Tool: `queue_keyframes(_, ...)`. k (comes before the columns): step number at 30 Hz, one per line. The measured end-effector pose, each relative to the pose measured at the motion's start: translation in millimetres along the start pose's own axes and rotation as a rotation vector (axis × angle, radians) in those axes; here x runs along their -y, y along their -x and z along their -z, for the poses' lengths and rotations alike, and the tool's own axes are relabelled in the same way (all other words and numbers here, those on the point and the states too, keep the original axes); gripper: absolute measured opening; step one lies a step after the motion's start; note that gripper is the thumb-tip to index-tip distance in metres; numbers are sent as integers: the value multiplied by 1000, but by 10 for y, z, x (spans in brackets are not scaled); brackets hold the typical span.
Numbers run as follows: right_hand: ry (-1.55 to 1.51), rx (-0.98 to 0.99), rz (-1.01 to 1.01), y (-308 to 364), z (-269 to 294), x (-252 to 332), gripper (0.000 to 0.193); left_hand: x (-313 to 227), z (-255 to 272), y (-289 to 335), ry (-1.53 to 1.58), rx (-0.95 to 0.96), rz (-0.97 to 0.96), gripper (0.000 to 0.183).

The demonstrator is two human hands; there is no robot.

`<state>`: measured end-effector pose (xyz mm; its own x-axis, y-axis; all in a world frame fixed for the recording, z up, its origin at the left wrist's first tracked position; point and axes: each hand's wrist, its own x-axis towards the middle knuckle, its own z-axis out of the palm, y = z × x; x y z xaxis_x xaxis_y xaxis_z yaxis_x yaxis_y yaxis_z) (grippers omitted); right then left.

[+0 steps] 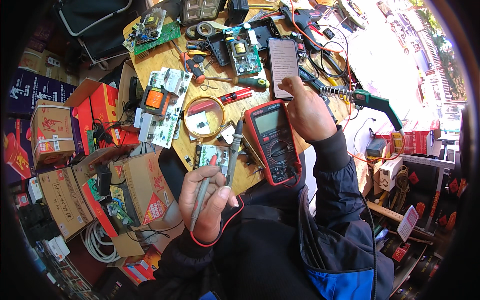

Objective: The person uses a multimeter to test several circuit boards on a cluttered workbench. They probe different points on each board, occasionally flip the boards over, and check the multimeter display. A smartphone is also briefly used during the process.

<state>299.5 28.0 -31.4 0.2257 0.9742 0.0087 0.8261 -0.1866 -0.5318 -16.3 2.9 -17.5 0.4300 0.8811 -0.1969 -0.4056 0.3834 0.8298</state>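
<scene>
Two multimeter test probes are gripped together in my left hand (207,202). One grey probe (201,197) has a red end and a red lead looping round the wrist; the other, a dark grey probe (234,155), points up and away. A red multimeter (274,125) with a grey display and a dial lies between my hands. My right hand (311,112) is over the lower edge of a smartphone (283,57), whose lit screen shows lines of text. A finger reaches onto the screen, the others partly curled. A small circuit board (212,155) lies just beyond my left hand.
On the wooden bench (250,187) lie a board with an orange-wound transformer (155,100), a round magnifier (204,116), screwdrivers (240,81) and an opened charger board (243,52). A soldering iron (375,102) rests in its spring holder at right. Cardboard boxes (65,197) crowd the left.
</scene>
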Motion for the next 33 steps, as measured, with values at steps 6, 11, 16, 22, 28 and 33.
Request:
queue_keyframes(6,-45,-62,18,16,63,33,45,-6,-3,0,4,-12,2,41)
queue_keyframes(11,-59,-196,60,90,227,178,44,-42,-22,11,-85,-31,26,41)
queue_keyframes(16,-282,-325,-27,339,389,473,42,-83,-35,69,-71,-33,15,40)
queue_keyframes(22,-541,-150,12,923,460,878,21,-90,-42,196,-32,-7,-23,39)
queue_keyframes(28,-557,-37,139,1325,352,1094,19,-82,-68,388,-23,17,-48,38)
queue_keyframes(33,-527,-66,148,1420,302,1125,19,-75,-48,531,-28,39,-79,39)
